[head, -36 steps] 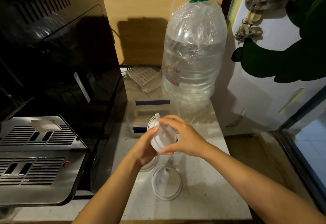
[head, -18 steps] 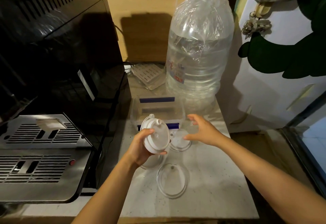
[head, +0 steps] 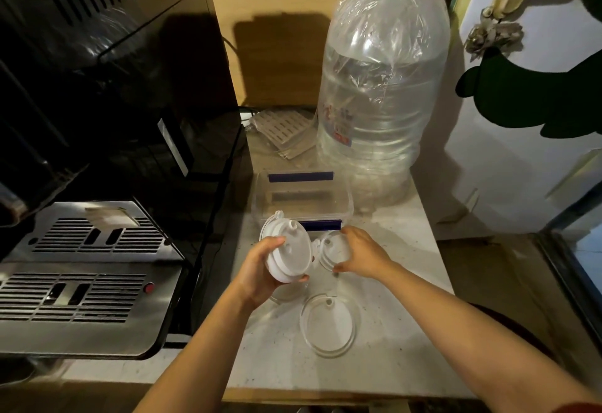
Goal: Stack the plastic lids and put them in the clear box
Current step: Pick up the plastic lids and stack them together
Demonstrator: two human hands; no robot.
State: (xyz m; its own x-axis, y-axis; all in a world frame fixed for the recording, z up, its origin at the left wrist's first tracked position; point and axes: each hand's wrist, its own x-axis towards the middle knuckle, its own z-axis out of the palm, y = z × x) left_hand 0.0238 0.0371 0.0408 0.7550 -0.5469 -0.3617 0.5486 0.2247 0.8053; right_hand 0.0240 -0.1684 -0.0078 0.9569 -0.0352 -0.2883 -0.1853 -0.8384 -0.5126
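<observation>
My left hand [head: 260,274] holds a small stack of white plastic lids [head: 288,251], tilted up above the counter. My right hand [head: 361,254] has its fingers curled around the rim of a clear lid [head: 334,248] that lies on the counter just in front of the clear box. The clear box [head: 345,199], open on top with blue strips on its near and far sides, sits behind both hands. Another clear lid [head: 329,324] lies flat nearer to me. A further lid [head: 286,297] is partly hidden under my left hand.
A big plastic water bottle [head: 381,87] stands behind the box on the right. A steel and black coffee machine [head: 81,266] fills the left side. White slotted pieces [head: 281,129] lie at the back. The pale counter [head: 407,298] ends close on the right and front.
My right hand let go of the stack, swung right, then came down onto the clear lid in front of the box. My left hand kept the stack and barely moved.
</observation>
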